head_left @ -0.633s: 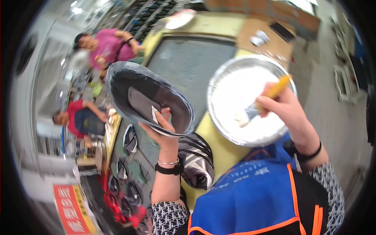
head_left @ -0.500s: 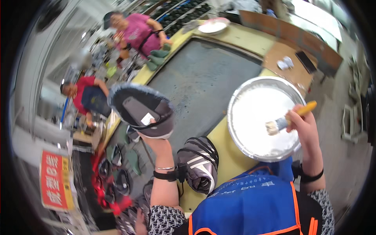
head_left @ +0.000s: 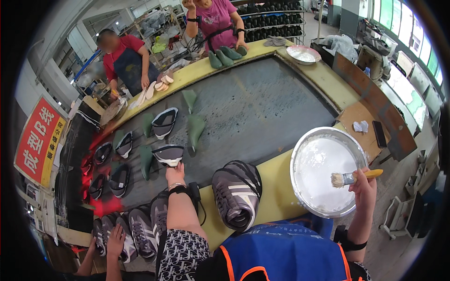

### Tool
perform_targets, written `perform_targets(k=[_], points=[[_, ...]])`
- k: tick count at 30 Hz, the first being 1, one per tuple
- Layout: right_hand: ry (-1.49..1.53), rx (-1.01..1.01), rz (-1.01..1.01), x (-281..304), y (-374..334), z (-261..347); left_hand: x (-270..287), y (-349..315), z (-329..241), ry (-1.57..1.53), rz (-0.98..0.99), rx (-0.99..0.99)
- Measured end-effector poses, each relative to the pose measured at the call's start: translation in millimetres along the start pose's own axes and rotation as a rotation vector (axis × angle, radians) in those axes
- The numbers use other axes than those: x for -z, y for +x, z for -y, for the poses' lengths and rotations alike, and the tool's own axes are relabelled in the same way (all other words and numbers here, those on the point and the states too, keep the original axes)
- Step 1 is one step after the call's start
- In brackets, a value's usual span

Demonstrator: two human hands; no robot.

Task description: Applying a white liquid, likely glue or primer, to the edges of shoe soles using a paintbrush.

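Note:
My left hand [head_left: 176, 174] reaches out over the dark belt, its fingers closed at the near end of a grey shoe upper [head_left: 169, 153] with a whitish edge. Green shoe lasts [head_left: 146, 161] lie on either side of it, another [head_left: 196, 130] farther right. In my right hand [head_left: 363, 192] is a paintbrush [head_left: 349, 179] with a yellow handle and pale bristles. Its bristles hang over a round metal basin [head_left: 295, 175] that contains white liquid. Between my arms, a grey sneaker [head_left: 236, 194] with pale stripes rests on the yellow table edge.
More uppers [head_left: 124, 145] sit on the belt at left. Several sneakers [head_left: 140, 232] line the lower left, with another person's hands [head_left: 116, 241] on them. Two people [head_left: 133, 61] work across the table. A phone [head_left: 378, 134] and crumpled paper [head_left: 360, 126] lie on cardboard at right.
My left hand has lowered the shoe upper from a raised, tilted hold to the belt. The brush stays over the basin in my right hand. My view has shifted, showing more of the belt.

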State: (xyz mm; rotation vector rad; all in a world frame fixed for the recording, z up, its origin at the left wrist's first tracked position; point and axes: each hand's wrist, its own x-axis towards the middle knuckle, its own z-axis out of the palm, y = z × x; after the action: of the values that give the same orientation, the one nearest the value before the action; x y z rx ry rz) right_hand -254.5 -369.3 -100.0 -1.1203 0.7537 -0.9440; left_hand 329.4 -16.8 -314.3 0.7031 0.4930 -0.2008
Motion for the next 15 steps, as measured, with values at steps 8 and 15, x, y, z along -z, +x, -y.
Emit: perform_targets(k=[8,15], points=[[0.003,-0.045,-0.036,-6,-1,4,-45,-65,30,0.315,-0.349,-0.093],[0.016,-0.06,0.015,-10,3,2,-235,-346,-32,-0.117,1.245,0.334]])
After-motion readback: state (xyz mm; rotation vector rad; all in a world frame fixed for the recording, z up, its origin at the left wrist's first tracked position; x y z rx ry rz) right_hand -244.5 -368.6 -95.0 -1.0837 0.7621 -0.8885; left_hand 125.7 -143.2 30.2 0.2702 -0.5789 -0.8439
